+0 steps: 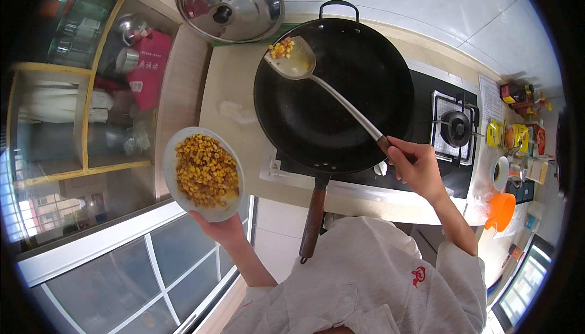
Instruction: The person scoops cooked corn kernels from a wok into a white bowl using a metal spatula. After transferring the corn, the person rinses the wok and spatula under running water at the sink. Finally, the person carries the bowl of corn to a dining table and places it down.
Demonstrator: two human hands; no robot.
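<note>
My left hand (222, 227) grips the near rim of a white plate (235, 208) and holds it up left of the stove. Browned yellow corn kernels (207, 172) are heaped on it. My right hand (414, 163) is closed round the brown handle end of a metal wok spatula (347, 104). The spatula's wide blade, over the far left rim of a black wok (359, 78), carries a few more kernels (281, 48) and a little pale liquid. Dark and bare inside, the wok sits on the stove with its wooden handle (314, 221) toward me.
A steel lid (231, 5) with a black knob stands behind the wok on the left. At right is a second gas burner (456, 128), then seasoning packets (518, 134) and an orange container (501, 211). A glass-fronted cabinet (91, 90) lines the left side.
</note>
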